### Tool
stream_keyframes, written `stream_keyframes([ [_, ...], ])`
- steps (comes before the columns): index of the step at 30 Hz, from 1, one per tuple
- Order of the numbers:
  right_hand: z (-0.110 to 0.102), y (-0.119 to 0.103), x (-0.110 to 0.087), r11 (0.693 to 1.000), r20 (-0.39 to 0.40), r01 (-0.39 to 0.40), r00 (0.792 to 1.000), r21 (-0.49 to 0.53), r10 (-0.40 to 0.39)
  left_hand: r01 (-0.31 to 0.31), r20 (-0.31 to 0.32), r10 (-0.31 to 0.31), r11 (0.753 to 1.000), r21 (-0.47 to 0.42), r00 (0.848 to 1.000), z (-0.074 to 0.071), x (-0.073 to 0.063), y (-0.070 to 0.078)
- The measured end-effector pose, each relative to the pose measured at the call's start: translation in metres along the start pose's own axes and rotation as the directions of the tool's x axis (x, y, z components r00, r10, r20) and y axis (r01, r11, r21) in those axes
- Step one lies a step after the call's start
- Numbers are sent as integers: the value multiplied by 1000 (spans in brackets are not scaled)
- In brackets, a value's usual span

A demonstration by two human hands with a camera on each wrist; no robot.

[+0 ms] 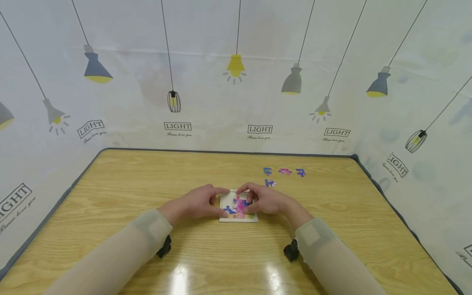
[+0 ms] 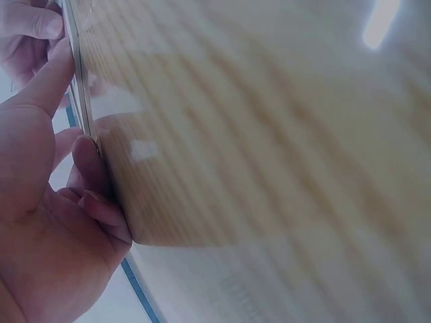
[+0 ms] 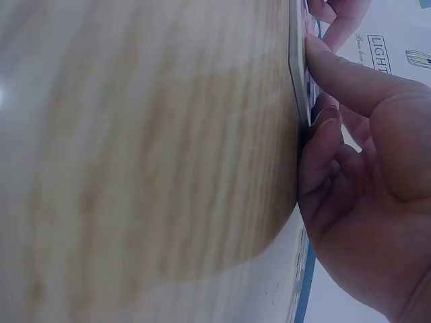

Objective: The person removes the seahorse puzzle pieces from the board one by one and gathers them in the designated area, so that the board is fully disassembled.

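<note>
A small puzzle board [image 1: 238, 219] with a white rim lies flat on the table, its lower and right parts filled with pink, blue and purple pieces. My left hand [image 1: 199, 201] holds the board's left side, index finger at the top corner and thumb near the lower left. Over the right half, my right hand [image 1: 268, 199] has its thumb and bent index finger on a pink puzzle piece [image 1: 240, 205], partly covered by the fingers. In the wrist views, both the left thumb [image 2: 57, 74] and the right thumb [image 3: 337, 70] rest on the board; its face is mostly hidden there.
Several loose puzzle pieces lie behind the board to the right, including a pink one [image 1: 284, 171] and a blue one [image 1: 270, 183]. The wooden table [image 1: 147, 176] ends at a dark edge against a lamp-printed backdrop [image 1: 206, 94].
</note>
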State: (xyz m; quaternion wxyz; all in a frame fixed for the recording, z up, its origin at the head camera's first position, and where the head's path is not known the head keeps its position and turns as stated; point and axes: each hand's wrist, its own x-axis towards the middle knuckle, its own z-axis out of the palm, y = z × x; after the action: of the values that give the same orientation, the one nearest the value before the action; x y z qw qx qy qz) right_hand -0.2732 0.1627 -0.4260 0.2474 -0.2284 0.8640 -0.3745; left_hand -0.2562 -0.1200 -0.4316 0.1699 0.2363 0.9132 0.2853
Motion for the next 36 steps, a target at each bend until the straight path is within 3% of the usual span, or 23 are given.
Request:
stream_keyframes([
  [12, 1, 6, 3, 999, -10, 12, 1000, 31, -11, 10, 8, -10, 1000, 1, 1000, -1, 0, 0],
  [21, 5, 9, 1, 996, -60, 28, 998, 82, -23, 19, 17, -19, 1000, 6, 1000, -1, -1, 1],
  [36, 6, 5, -5, 999, -97, 31, 995, 15, -30, 14, 10, -14, 1000, 3, 1000, 0, 1, 1],
])
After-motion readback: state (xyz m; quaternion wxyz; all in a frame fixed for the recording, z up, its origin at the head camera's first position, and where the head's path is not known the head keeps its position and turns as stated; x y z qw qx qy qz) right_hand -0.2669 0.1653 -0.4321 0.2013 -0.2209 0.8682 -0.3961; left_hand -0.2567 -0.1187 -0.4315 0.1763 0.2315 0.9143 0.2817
